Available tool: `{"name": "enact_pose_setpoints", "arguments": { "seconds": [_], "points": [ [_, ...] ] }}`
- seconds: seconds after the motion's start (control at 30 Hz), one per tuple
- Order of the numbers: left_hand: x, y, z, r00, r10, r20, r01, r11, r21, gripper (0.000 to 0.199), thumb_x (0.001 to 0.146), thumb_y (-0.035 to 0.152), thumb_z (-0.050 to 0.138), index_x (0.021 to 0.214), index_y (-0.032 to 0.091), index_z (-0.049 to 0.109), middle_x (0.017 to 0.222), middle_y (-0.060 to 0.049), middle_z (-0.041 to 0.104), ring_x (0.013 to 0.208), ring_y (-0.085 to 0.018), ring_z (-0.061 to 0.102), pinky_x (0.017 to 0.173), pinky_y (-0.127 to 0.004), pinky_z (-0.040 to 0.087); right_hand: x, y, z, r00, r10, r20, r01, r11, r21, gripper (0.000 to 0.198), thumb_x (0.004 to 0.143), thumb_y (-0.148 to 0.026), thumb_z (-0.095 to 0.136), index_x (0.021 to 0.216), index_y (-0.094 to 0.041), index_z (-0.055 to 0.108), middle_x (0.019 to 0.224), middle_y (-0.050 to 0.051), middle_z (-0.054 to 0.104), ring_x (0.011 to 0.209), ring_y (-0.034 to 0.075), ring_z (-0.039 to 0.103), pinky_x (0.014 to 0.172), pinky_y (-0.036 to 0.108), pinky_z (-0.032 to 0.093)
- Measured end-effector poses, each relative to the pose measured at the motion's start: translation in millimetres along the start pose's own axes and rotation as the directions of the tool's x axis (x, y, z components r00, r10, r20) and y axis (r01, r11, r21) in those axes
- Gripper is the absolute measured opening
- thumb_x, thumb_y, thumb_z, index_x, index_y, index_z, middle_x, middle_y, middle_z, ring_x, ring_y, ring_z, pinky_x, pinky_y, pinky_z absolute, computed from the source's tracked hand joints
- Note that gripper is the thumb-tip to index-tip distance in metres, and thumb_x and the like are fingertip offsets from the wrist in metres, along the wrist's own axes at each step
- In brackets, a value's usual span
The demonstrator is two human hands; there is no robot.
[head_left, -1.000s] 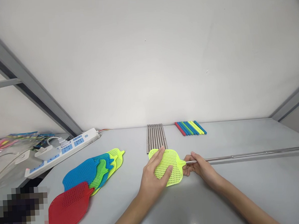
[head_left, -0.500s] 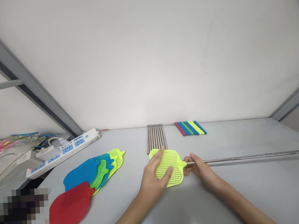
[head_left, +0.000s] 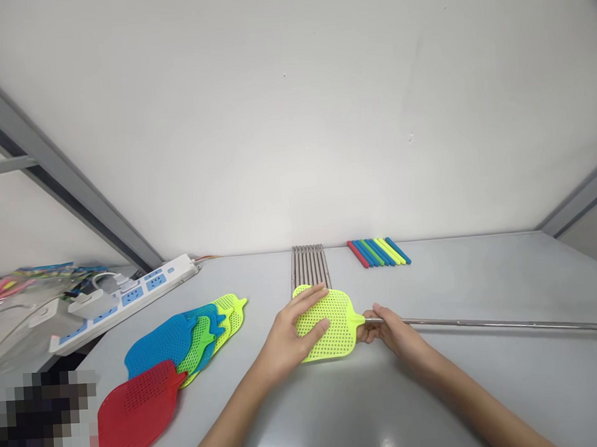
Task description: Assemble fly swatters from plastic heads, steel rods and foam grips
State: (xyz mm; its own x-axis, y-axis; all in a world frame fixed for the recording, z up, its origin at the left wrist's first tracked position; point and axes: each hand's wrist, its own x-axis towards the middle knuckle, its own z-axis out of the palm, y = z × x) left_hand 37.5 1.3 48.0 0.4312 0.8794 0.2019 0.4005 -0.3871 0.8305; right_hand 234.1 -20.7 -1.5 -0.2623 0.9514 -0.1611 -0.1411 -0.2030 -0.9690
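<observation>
The left hand (head_left: 287,334) gripped the perforated yellow swatter head (head_left: 336,325) at centre, hiding near ends of metal tubes (head_left: 309,266); the right hand (head_left: 397,332) gripped its slender metal rod (head_left: 484,323). Coloured sticks (head_left: 375,253) lay far right.

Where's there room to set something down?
Bare tabletop shows right of the coloured sticks, beyond the metal rod, and between the forearms. It's crowded at left: the power strip near overlapping mesh heads.

Smooth grey worktop (head_left: 561,376), around its centre, slim silver metal tubes (head_left: 309,266) at twelve o'clock, multicoloured round sticks (head_left: 379,252) at one, overlapping perforated plastic swatter heads (head_left: 159,344) at nine
</observation>
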Motion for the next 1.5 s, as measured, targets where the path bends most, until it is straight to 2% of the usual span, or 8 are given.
{"name": "enact_pose_setpoints", "arguments": {
  "seconds": [0.13,0.23,0.37,0.57,0.73,1.0,1.5],
  "points": [
    [1,-3,-4,0.999,-0.033,-0.023,0.033,0.999,-0.029,0.035,0.072,0.027,0.051,0.107,0.026,0.051,0.120,0.000,0.046,0.114,-0.018,0.036,0.097,-0.034,0.025,-3,-5,1,0.998,0.029,-0.060,-0.031,0.999,-0.039,0.046,0.079,-0.042,0.027,0.061,-0.014,0.057,0.065,0.007,0.057,0.064,0.016,0.046,0.065,0.030,0.034],
    [2,-4,-4,0.998,-0.051,-0.049,0.046,0.995,-0.087,0.030,0.075,0.027,0.048,0.103,0.023,0.054,0.115,-0.002,0.050,0.111,-0.018,0.039,0.096,-0.034,0.027,-8,-11,3,0.991,0.043,-0.129,-0.044,0.999,-0.009,0.039,0.077,-0.044,0.035,0.064,-0.014,0.057,0.068,0.006,0.056,0.064,0.016,0.047,0.067,0.030,0.034],
    [2,-3,-4,0.995,-0.080,-0.055,0.070,0.983,-0.170,0.028,0.075,0.027,0.047,0.102,0.021,0.055,0.114,-0.004,0.052,0.110,-0.018,0.040,0.094,-0.034,0.029,-12,-18,5,0.979,0.064,-0.195,-0.039,0.991,0.126,0.032,0.074,-0.042,0.045,0.054,-0.017,0.048,0.058,0.001,0.047,0.057,0.013,0.044,0.065,0.029,0.034],
    [2,-2,-7,0.987,-0.124,-0.099,0.099,0.969,-0.226,0.035,0.074,0.027,0.048,0.109,0.022,0.049,0.117,-0.002,0.049,0.111,-0.018,0.039,0.093,-0.030,0.029,-13,-23,-2,0.958,0.102,-0.270,0.002,0.932,0.361,0.037,0.073,-0.042,0.046,0.046,-0.019,0.035,0.048,-0.004,0.027,0.049,0.012,0.036,0.053,0.027,0.032],
    [1,-2,-7,0.990,-0.121,-0.079,0.100,0.969,-0.227,0.034,0.075,0.028,0.047,0.109,0.022,0.048,0.117,-0.003,0.048,0.110,-0.018,0.039,0.092,-0.029,0.030,-12,-20,-8,0.968,0.132,-0.213,-0.031,0.907,0.420,0.041,0.073,-0.045,0.044,0.044,-0.019,0.031,0.043,-0.004,0.025,0.045,0.012,0.036,0.051,0.028,0.031],
    [-1,-3,-3,0.991,-0.121,-0.060,0.107,0.973,-0.204,0.033,0.077,0.025,0.044,0.109,0.023,0.048,0.116,-0.002,0.048,0.111,-0.018,0.038,0.094,-0.031,0.027,-14,-19,-5,0.987,0.139,-0.083,-0.102,0.932,0.347,0.042,0.075,-0.044,0.041,0.044,-0.018,0.028,0.047,-0.004,0.028,0.044,0.010,0.034,0.045,0.025,0.025],
    [-3,-8,4,0.991,-0.116,-0.065,0.105,0.982,-0.159,0.031,0.077,0.025,0.043,0.107,0.023,0.050,0.114,-0.003,0.050,0.108,-0.018,0.041,0.092,-0.031,0.030,-12,-18,-1,0.992,0.103,-0.074,-0.079,0.956,0.282,0.045,0.077,-0.046,0.036,0.042,-0.018,0.027,0.047,-0.002,0.031,0.046,0.011,0.037,0.047,0.026,0.028]
  ]
}}
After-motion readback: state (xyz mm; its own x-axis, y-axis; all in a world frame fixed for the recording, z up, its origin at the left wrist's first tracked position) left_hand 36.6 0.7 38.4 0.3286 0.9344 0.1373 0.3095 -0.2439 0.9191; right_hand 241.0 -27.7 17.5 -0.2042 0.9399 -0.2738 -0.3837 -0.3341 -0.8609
